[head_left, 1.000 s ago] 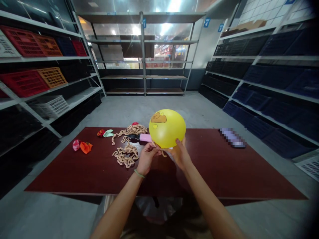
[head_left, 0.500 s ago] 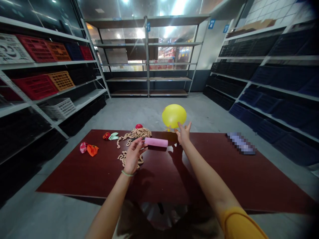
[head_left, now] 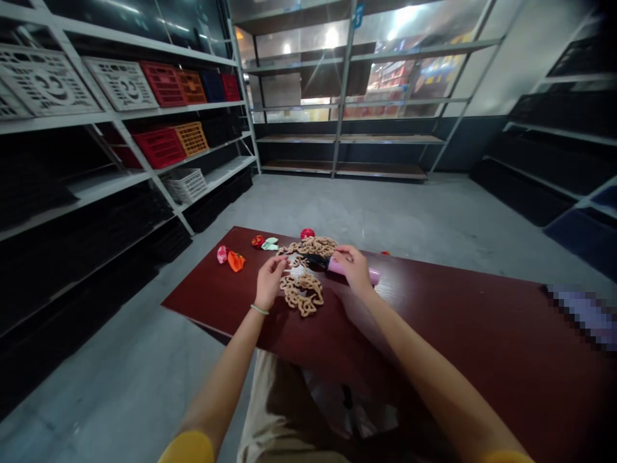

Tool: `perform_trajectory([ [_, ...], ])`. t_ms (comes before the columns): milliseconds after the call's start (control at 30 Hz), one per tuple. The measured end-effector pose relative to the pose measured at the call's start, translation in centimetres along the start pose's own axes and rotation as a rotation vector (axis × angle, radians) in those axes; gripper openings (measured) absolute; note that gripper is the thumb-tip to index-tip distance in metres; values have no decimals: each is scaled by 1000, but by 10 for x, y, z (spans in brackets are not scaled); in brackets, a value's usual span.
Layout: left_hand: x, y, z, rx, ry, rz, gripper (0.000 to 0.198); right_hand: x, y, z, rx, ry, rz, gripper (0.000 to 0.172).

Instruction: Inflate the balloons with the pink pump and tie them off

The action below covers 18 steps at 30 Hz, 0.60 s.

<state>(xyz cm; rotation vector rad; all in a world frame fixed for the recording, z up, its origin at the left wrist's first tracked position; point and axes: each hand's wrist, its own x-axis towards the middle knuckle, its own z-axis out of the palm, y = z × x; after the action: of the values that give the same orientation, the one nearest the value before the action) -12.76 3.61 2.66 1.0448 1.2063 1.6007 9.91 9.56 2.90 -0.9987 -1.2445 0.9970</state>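
On the dark red table (head_left: 434, 334) lies a pile of tan twisted cord (head_left: 303, 289). My left hand (head_left: 270, 281) rests at the pile's left edge, its fingers curled on the cord. My right hand (head_left: 354, 267) lies over a pink cylinder with a black tip (head_left: 347, 270) and grips it. Several uninflated balloons lie beyond: a pink one (head_left: 222, 253), an orange one (head_left: 236, 260), a red one (head_left: 258, 240), a pale green one (head_left: 270, 244) and another red one (head_left: 307, 233). No yellow balloon is in view.
Metal shelving with red, orange and white crates (head_left: 159, 138) stands along the left. More shelves (head_left: 347, 135) line the back wall. Dark bins (head_left: 569, 186) fill the right side. A blurred patch (head_left: 583, 312) lies on the table's right end. Grey floor surrounds the table.
The yellow balloon left my hands, floated off beyond the table and is now out of view. My right hand came back onto the pink cylinder. My head turned left.
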Motion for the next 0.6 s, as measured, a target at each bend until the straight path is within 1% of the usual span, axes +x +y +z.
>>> perform_trajectory([
  [100, 8, 0, -41, 99, 74, 42, 34, -10, 6, 50, -84, -185, -33, 22],
  [167, 14, 1, -71, 113, 145, 21, 34, -14, 12, 82, -142, -291, -57, 19],
  [267, 22, 0, -115, 128, 265, -36, 34, -15, 23, 130, -235, -416, -92, 17],
  [333, 26, -3, -138, 168, 336, -46, 34, -14, 29, 160, -302, -477, -113, 18],
  [367, 26, -6, -147, 187, 360, -47, 33, -12, 33, 175, -336, -503, -121, 19],
  [433, 27, -13, -158, 217, 388, -34, 32, -9, 40, 203, -403, -550, -131, 23],
  [500, 27, -19, -164, 242, 398, 0, 30, -5, 47, 230, -465, -593, -133, 26],
  [600, 27, -26, -165, 254, 419, 38, 28, 1, 58, 263, -545, -629, -124, 29],
])
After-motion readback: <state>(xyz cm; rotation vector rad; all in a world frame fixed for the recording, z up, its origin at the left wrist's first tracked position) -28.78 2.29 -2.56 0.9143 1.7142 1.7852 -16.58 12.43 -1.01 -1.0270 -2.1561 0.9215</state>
